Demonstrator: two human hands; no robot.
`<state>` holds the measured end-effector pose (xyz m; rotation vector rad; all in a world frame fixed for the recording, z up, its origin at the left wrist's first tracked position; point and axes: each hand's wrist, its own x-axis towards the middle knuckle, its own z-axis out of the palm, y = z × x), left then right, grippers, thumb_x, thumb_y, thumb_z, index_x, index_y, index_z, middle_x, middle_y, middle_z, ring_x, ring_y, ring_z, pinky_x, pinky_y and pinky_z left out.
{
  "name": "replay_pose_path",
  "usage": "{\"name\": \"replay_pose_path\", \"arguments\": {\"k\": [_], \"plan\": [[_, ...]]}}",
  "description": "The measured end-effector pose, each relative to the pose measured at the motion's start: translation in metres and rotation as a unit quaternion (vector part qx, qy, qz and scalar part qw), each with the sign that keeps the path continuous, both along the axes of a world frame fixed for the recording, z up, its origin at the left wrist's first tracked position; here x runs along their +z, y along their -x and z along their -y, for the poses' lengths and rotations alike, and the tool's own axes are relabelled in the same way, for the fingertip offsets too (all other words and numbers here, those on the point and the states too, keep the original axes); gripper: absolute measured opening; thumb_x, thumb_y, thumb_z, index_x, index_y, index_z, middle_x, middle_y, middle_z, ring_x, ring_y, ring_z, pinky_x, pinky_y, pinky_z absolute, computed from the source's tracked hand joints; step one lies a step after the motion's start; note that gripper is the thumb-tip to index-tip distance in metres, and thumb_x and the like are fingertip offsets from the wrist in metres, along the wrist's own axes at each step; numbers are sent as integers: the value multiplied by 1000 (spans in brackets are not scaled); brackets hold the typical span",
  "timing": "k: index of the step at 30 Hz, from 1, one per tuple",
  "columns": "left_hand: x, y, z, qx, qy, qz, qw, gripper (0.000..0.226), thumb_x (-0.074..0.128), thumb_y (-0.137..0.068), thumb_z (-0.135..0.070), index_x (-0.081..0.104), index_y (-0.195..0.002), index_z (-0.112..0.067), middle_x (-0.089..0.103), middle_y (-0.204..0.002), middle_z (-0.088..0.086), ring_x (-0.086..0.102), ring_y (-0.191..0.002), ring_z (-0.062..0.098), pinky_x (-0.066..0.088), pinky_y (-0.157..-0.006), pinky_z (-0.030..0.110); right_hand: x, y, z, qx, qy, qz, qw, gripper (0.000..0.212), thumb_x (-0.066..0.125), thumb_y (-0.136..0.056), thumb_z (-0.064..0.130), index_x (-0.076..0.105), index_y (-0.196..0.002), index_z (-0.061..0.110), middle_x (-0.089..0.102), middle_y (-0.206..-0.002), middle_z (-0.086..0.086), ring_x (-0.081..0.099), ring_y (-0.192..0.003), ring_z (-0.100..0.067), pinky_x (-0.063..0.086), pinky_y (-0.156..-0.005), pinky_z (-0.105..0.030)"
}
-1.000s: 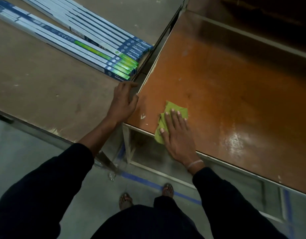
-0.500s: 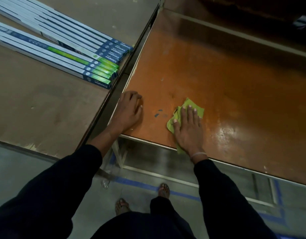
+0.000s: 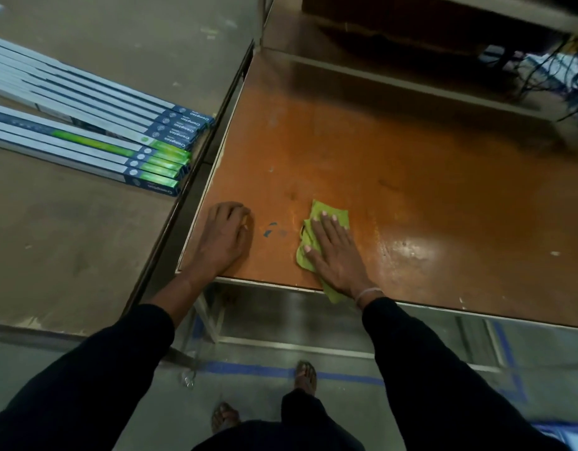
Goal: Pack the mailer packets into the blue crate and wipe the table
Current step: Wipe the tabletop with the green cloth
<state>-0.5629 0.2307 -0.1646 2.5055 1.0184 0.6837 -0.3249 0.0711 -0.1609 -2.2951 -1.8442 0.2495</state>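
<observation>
Right hand (image 3: 335, 252) is pressing flat, fingers straight, on a crumpled yellow-green cloth (image 3: 317, 242) at the near edge of the orange table (image 3: 411, 177). Left hand (image 3: 224, 237) is resting at the near-left corner, fingers curled, holding nothing.

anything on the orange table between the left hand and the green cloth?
No objects. In the head view, only bare orange table separates the left hand from the green cloth, apart from small blue-grey marks on the surface.

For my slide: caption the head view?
Right hand presses a green cloth on the orange table; left hand rests nearby.
</observation>
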Motion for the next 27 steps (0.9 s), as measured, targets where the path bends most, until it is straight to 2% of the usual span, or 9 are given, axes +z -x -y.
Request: {"name": "replay_pose_path", "arguments": {"k": [2, 4, 7, 9, 13, 17, 19, 23, 27], "plan": [[4, -8, 12, -28, -1, 5, 1000, 34, 51, -95, -20, 61, -125, -9, 57, -126, 13, 49, -117, 33, 41, -102, 42, 12, -5, -2, -38, -9, -129, 991, 63, 36, -104, 53, 24, -159, 25, 10, -168, 4, 2, -155, -14, 1, -126, -38], [10, -23, 24, -52, 6, 11, 999, 30, 59, -96, -18, 62, -125, -10, 60, -123, 11, 51, -114, 32, 40, -99, 37, 25, -11, 0, -110, -54, -232, 965, 53, 50, -102, 41, 43, -151, 21, 33, -161, 0, 25, -150, -17, 19, -125, -39], [19, -50, 44, -62, 65, 12, 996, 37, 67, -94, -19, 60, -129, -8, 62, -125, 12, 54, -115, 31, 40, -99, 35, 34, -21, 11, -192, -141, -195, 951, 41, 61, -89, 20, 62, -128, 9, 62, -131, -12, 57, -121, -30, 47, -104, -39], [24, -68, 56, -53, 118, 15, 991, 44, 70, -92, -26, 58, -131, -10, 60, -125, 13, 57, -114, 31, 47, -97, 37, 38, -26, 18, -236, -131, -177, 946, 40, 66, -80, 15, 65, -119, 6, 64, -118, -15, 60, -108, -31, 50, -93, -36], [28, -99, 70, 2, 179, -27, 984, 62, 79, -82, -44, 52, -129, -15, 59, -119, 13, 61, -108, 35, 53, -91, 45, 35, -32, 24, -272, -42, -176, 945, 50, 74, -75, 17, 60, -121, 5, 55, -122, -17, 55, -111, -34, 48, -91, -34], [28, -117, 72, 30, 186, -52, 981, 72, 88, -74, -37, 48, -127, -9, 58, -114, 16, 58, -107, 36, 50, -84, 42, 38, -38, 21, -295, -56, -239, 923, 49, 76, -73, 12, 58, -119, 7, 64, -113, -15, 62, -105, -32, 49, -79, -30], [30, -123, 70, 44, 193, -59, 978, 70, 93, -70, -32, 49, -119, -7, 63, -107, 15, 61, -101, 34, 49, -76, 40, 37, -40, 20, -322, -51, -300, 896, 46, 77, -71, 10, 61, -115, 11, 68, -108, -9, 64, -99, -25, 50, -75, -26], [29, -129, 59, 79, 269, -36, 959, 58, 98, -62, -27, 56, -98, -10, 70, -83, 9, 68, -81, 27, 57, -70, 45, 36, -48, 21, -351, -85, -492, 792, 31, 77, -69, -2, 66, -89, 18, 74, -94, -5, 70, -88, -20, 59, -71, -30], [25, -130, 51, 38, 373, 43, 926, 35, 97, -63, -17, 66, -78, -9, 65, -62, -3, 65, -64, 24, 58, -68, 55, 33, -59, 26, -308, -102, -581, 747, 30, 74, -72, -3, 72, -98, 12, 75, -95, -13, 73, -90, -27, 61, -75, -36]]}}
